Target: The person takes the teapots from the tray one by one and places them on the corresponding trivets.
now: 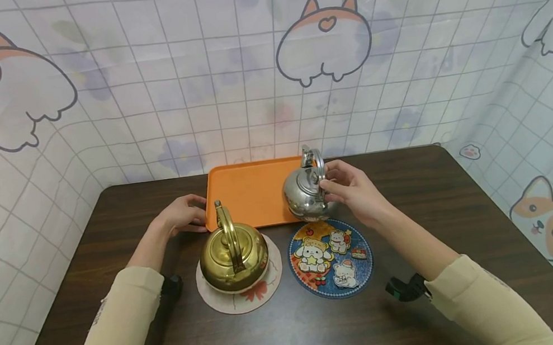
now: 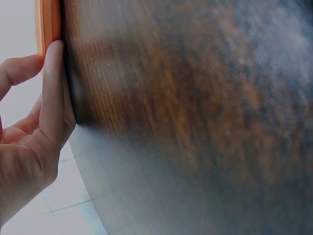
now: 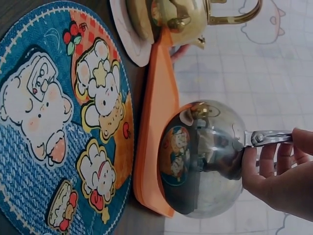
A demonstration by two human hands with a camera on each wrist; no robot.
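My right hand point(image 1: 354, 189) grips the handle of a shiny silver kettle point(image 1: 304, 192) at the right end of an orange tray point(image 1: 245, 192). In the right wrist view, the kettle's round body overlaps the tray's edge, and fingers curl round the handle. At the tray's left end, my left hand point(image 1: 182, 215) holds the rim. Thumb and finger meet the tray's edge in the left wrist view, low by the tabletop. A gold kettle point(image 1: 232, 256) stands upright on a pale round mat point(image 1: 264, 297) with a red flower, near my left hand.
A blue round mat point(image 1: 326, 282) with cartoon animals lies in front of the silver kettle. Everything stands on a dark wooden table point(image 1: 293, 334). Behind it hangs a white gridded curtain point(image 1: 242, 86) with corgi prints, also along both sides.
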